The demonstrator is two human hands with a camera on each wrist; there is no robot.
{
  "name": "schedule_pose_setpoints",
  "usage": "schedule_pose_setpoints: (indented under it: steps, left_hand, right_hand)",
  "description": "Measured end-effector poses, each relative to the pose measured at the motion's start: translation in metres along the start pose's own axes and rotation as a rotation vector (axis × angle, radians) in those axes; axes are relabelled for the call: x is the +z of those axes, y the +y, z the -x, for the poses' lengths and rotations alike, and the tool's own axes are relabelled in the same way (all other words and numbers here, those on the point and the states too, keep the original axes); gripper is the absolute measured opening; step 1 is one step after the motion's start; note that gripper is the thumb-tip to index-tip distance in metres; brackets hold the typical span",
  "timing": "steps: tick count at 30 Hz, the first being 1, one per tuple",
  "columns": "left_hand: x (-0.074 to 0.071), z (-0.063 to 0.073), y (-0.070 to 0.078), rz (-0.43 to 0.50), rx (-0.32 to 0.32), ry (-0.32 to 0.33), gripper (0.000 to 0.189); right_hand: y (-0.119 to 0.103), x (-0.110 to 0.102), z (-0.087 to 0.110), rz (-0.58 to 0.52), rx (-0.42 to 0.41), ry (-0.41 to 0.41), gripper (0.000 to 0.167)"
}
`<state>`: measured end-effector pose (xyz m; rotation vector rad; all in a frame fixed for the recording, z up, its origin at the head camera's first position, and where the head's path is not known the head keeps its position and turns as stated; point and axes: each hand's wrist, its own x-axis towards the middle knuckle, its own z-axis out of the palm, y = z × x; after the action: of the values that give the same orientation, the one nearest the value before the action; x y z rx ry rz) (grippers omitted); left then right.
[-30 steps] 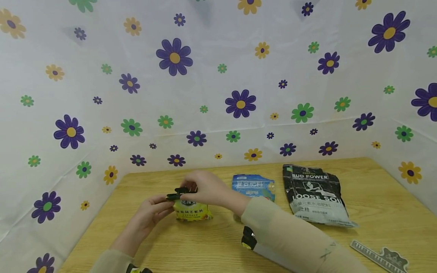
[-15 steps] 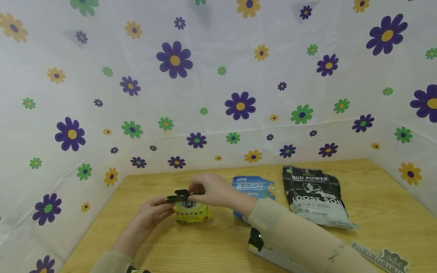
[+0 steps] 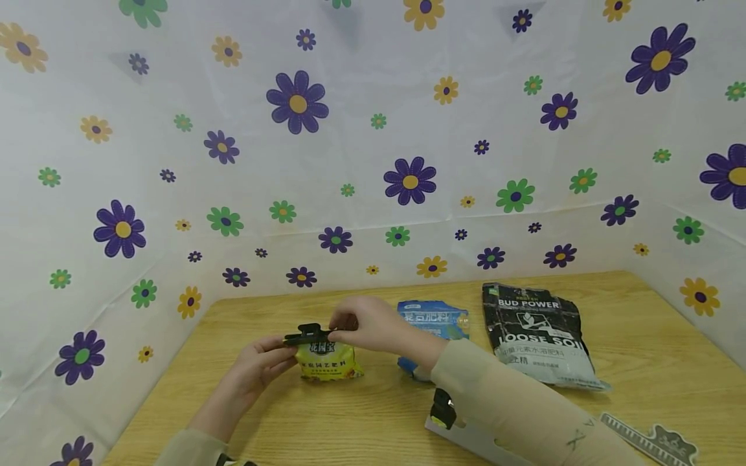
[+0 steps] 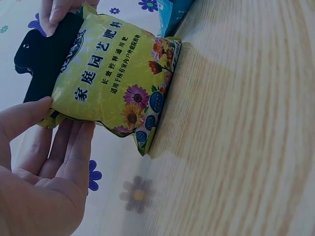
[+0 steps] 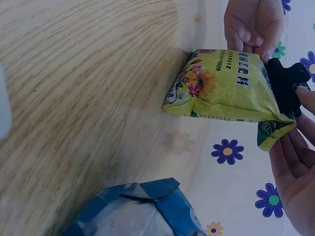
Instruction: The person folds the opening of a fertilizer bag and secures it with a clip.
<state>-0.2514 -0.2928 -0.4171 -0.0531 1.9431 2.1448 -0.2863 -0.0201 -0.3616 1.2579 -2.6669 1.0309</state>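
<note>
A small yellow fertilizer bag (image 3: pixel 327 366) with printed flowers stands on the wooden table, its top held in a black bag clip (image 3: pixel 309 333). My left hand (image 3: pixel 259 366) pinches the bag's left top corner, the thumb at the clip's end and the fingers behind, as the left wrist view shows. At the other end, my right hand (image 3: pixel 370 323) pinches the clip's right end. In the right wrist view its thumb lies on the clip (image 5: pixel 285 86), and the fingers are under a folded corner of the bag (image 5: pixel 231 93).
Behind my right forearm lies a blue bag (image 3: pixel 434 317), partly hidden. Further right is a black and grey soil bag (image 3: pixel 539 336). A grey ruler-like strip (image 3: pixel 647 440) lies front right. A white box-like object (image 3: pixel 466 443) sits under my right sleeve. Flowered cloth (image 3: pixel 350 149) hangs behind the table.
My right hand has slid rightward along the clip from its middle to its right end, uncovering the clip's tab. My left hand and the yellow bag have stayed in place.
</note>
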Motion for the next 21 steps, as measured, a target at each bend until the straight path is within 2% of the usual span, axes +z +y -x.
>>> schedule_pose_setpoints:
  steps: [10,21]
  left_hand:
    - [-0.001,0.0,0.0,0.021,0.0,-0.004,0.032]
    - [-0.001,0.0,-0.001,0.023,0.0,-0.012,0.032]
  right_hand:
    - [0.006,0.0,0.006,0.012,0.01,0.0,0.02]
    - [0.013,0.003,0.008,-0.002,-0.021,0.005,0.02]
